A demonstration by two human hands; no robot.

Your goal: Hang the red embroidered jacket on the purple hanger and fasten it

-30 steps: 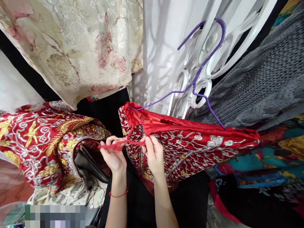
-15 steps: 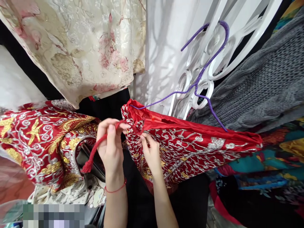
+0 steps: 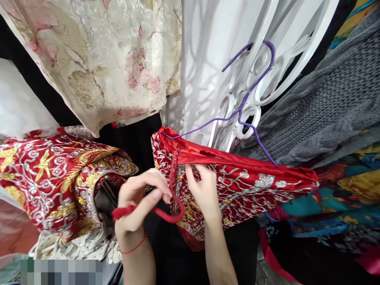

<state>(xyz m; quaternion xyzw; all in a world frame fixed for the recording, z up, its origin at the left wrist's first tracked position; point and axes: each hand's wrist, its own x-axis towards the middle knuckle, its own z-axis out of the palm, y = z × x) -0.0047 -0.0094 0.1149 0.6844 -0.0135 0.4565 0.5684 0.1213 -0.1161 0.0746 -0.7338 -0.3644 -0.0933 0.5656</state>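
Note:
A red embroidered garment (image 3: 237,174) with silver and gold pattern and a shiny red upper edge hangs from a purple wire hanger (image 3: 240,109). A thick red cord (image 3: 180,209) runs down from its upper edge and curves back to my left hand (image 3: 142,198). My left hand is closed round the cord, whose frayed end sticks out by the wrist. My right hand (image 3: 204,188) pinches the garment just below the red band; its fingertips press the cloth, partly hidden. A thin red string circles my left wrist.
Another red embroidered garment (image 3: 59,178) lies at the left. Cream floral cloth (image 3: 118,59) hangs above. Behind the hanger stand a white scrolled frame (image 3: 292,73) and white curtain (image 3: 204,43). Grey knitwear (image 3: 335,87) and colourful fabric (image 3: 356,190) hang at the right.
My left hand has moved down with the cord, which now forms a low loop. My right hand has shifted right and up along the band. The hanger appears slightly lower and further left.

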